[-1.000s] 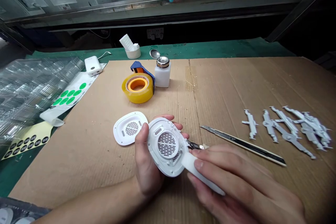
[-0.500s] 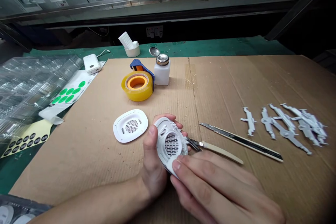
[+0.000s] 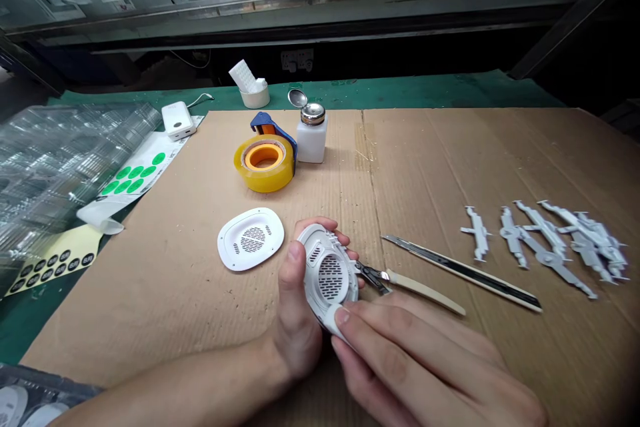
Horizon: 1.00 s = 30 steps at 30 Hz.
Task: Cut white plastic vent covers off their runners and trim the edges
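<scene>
- White vented shell [image 3: 331, 277] is gripped in the left hand [image 3: 299, 330], above the cardboard [image 3: 165, 267]
- turned more edge-on than a second ago
- right hand [image 3: 425, 363] pinches a white piece [image 3: 331, 319] at its lower edge, probably the working spot

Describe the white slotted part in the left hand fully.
Rounded and plastic-looking, the white part has a slotted round grille, more slots beyond, and an uneven, notched right edge. The left hand grips it, tilted, above the cardboard; the right hand holds a smooth white piece, apparently against its near end.
</scene>
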Each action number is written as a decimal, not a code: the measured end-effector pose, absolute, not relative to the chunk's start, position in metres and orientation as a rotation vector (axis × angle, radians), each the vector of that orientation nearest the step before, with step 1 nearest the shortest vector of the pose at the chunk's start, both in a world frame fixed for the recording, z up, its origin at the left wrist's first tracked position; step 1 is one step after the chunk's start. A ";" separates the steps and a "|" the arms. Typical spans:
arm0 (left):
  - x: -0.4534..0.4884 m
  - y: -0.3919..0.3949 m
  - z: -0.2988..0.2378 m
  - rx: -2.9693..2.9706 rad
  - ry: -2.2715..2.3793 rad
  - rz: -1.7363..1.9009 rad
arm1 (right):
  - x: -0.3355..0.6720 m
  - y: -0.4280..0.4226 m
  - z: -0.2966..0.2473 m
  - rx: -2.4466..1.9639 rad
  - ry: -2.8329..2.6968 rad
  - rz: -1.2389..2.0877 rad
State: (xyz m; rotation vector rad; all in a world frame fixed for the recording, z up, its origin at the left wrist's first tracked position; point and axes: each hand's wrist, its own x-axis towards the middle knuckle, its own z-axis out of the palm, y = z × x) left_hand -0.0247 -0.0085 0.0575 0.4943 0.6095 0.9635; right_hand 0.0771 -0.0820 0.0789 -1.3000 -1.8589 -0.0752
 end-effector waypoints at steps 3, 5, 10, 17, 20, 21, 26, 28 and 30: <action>-0.025 -0.008 0.058 0.504 0.603 0.954 | 0.078 -0.082 0.080 -1.304 -1.870 -0.080; -0.025 -0.008 0.058 0.508 0.608 0.958 | 0.078 -0.080 0.079 -1.308 -1.863 -0.081; -0.026 -0.009 0.059 0.491 0.592 0.949 | 0.075 -0.077 0.077 -1.296 -1.860 -0.039; -0.036 -0.001 0.059 0.364 0.438 0.830 | 0.102 -0.086 0.088 -1.260 -1.740 -0.071; -0.040 0.007 0.063 0.334 0.385 0.709 | 0.117 -0.083 0.086 -1.251 -1.603 -0.041; -0.041 0.009 0.064 0.329 0.370 0.675 | 0.120 -0.081 0.083 -1.271 -1.533 -0.014; -0.043 0.012 0.066 0.352 0.356 0.618 | 0.125 -0.072 0.075 -1.321 -1.464 0.107; -0.043 0.011 0.065 0.353 0.368 0.624 | 0.126 -0.070 0.075 -1.314 -1.531 0.132; -0.042 0.010 0.065 0.343 0.383 0.641 | 0.126 -0.069 0.076 -1.296 -1.600 0.115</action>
